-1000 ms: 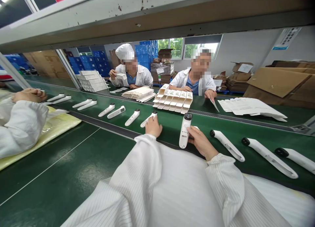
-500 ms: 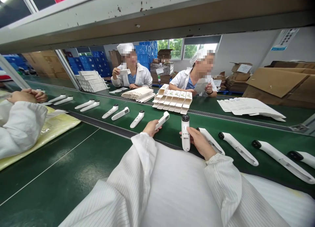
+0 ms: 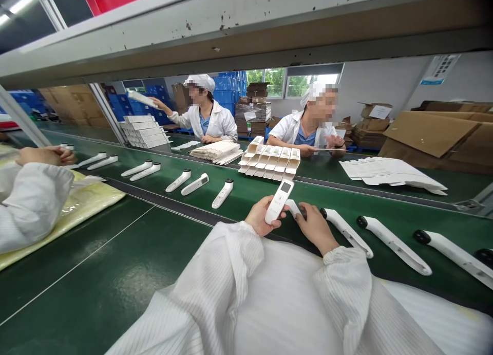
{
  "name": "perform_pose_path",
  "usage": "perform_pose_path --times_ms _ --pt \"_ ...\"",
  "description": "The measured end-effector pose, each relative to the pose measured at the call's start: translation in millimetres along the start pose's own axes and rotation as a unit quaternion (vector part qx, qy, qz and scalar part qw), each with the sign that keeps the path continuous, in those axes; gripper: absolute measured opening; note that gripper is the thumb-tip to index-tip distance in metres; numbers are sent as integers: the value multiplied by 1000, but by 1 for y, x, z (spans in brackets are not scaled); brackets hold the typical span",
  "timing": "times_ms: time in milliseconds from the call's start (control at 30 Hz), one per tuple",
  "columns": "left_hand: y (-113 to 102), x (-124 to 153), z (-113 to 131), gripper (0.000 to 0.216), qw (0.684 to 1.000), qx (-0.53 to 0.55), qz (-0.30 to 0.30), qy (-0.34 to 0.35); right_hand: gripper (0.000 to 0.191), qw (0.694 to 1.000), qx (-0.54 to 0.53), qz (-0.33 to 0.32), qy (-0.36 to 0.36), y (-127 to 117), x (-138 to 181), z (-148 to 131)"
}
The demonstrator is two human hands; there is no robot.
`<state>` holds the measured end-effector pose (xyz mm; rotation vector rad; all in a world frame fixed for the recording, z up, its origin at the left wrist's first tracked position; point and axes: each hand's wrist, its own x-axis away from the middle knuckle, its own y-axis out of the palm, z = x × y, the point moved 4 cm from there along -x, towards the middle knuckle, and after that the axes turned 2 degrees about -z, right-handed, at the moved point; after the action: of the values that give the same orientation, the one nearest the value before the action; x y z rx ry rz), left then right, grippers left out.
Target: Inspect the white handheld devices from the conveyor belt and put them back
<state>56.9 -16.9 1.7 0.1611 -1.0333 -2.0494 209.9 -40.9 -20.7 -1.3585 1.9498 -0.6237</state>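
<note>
We hold a white device in our left hand, its dark screen facing us and our fingers clamped around its lower part. Just right of those fingers, our right hand bends over a second device; we cannot tell whether its fingers grip it or merely touch. Farther right of our fingers, a line of devices lies on the green belt; to their left lies another row. Beyond our fingertips stand open boxes, and past them two co-workers.
</note>
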Motion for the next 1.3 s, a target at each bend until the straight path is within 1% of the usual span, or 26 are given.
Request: perform_pose_path --times_ms 67,100,167,267,367,467,533,567,600,633,700,733,767,800,833,867,900,933,967,1033,1067,1100,1133,1200,1233,1300 --pt "2 -2 -5 25 1000 -11 13 12 36 997 -51 38 -43 -3 2 -8" --pt "2 -3 -7 22 999 -19 23 31 36 993 -99 38 -58 -3 3 -13" --pt "1 -5 -8 24 995 -36 48 81 38 973 -222 -13 -62 1 5 -22" --pt "1 -4 -8 29 990 -53 60 115 41 919 -379 -109 -2 9 10 -30" --pt "1 -3 -8 22 990 -86 55 97 42 874 -464 -134 54 9 14 -33" --pt "-1 -4 -4 16 985 -134 56 94 39 851 -500 -144 72 7 16 -33" --pt "-9 -5 6 18 969 -199 87 116 37 844 -507 -153 78 6 16 -32" --pt "-14 -4 14 21 947 -261 121 143 37 843 -509 -157 81 6 16 -31" --pt "-21 -2 24 25 907 -342 168 180 37 841 -510 -160 84 6 16 -30" --pt "-28 2 35 31 846 -432 223 219 36 840 -511 -164 87 7 16 -30" --pt "-42 13 56 43 691 -596 324 249 34 836 -513 -172 93 7 17 -30" --pt "-51 17 64 46 631 -647 365 223 33 835 -513 -175 97 7 18 -30" --pt "-60 19 69 47 596 -677 391 182 31 833 -514 -177 102 7 18 -31" --pt "-68 21 72 48 579 -693 406 141 30 833 -513 -177 106 7 19 -32" --pt "-74 21 74 48 580 -696 408 110 29 834 -512 -178 109 6 19 -33" --pt "-78 20 74 49 596 -688 403 95 28 834 -510 -177 112 6 19 -34" --pt "-79 19 73 52 624 -670 391 95 28 836 -507 -177 114 6 20 -35" --pt "-78 16 71 55 664 -637 377 106 27 839 -502 -177 119 6 20 -35" --pt "-76 13 67 57 716 -586 361 119 26 843 -493 -175 125 7 19 -34" --pt "-68 7 56 55 838 -430 311 131 26 861 -460 -167 141 9 17 -28" --pt "-63 4 49 51 895 -333 270 124 26 875 -434 -159 146 11 15 -24" --pt "-55 1 42 46 940 -237 221 109 25 894 -396 -148 150 12 13 -18" --pt "-47 -1 35 42 969 -154 174 89 23 916 -346 -135 149 12 10 -11" --pt "-32 -3 23 36 992 -50 105 49 19 962 -215 -102 132 10 5 0" --pt "-26 -3 18 34 995 -32 92 37 18 978 -157 -80 112 8 3 4" --pt "-18 -3 10 30 994 -37 99 32 23 995 -83 -26 55 3 1 3"
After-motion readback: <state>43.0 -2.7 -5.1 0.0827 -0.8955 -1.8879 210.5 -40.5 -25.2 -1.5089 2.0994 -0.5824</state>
